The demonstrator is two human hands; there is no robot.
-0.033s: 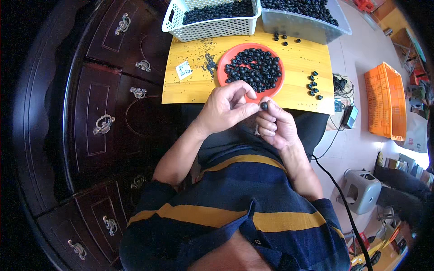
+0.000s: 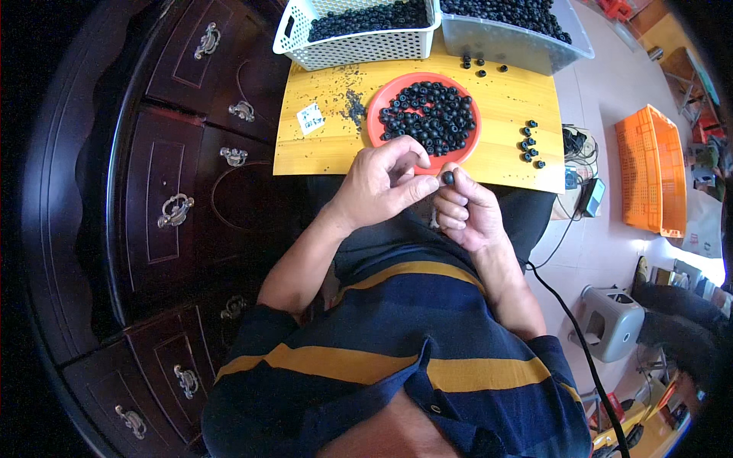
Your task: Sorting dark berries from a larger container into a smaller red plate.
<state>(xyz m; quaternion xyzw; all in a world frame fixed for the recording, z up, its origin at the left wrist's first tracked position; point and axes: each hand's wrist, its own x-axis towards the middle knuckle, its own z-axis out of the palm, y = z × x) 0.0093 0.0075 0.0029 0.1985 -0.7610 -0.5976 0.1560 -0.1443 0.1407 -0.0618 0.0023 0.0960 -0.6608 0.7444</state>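
Observation:
A small round black bead-like part (image 2: 447, 178) is pinched between the thumb and fingers of my right hand (image 2: 471, 210), just off the table's front edge. My left hand (image 2: 382, 183) is beside it, thumb stretched toward the part and index finger curved, with a gap between them. Whether the left thumb touches the part is hard to tell. Right beyond my hands lies a red round plate (image 2: 373, 126), heaped with many black parts (image 2: 427, 118) of the same kind. Some of them show open holes.
Several loose black parts (image 2: 527, 143) lie on the yellow wooden table (image 2: 511, 99). A white perforated basket (image 2: 366, 51) and a clear bin (image 2: 504, 55), both full of black parts, stand behind. Dark debris (image 2: 354, 108) and a white label (image 2: 311, 119) lie left. An orange crate (image 2: 641, 172) is right.

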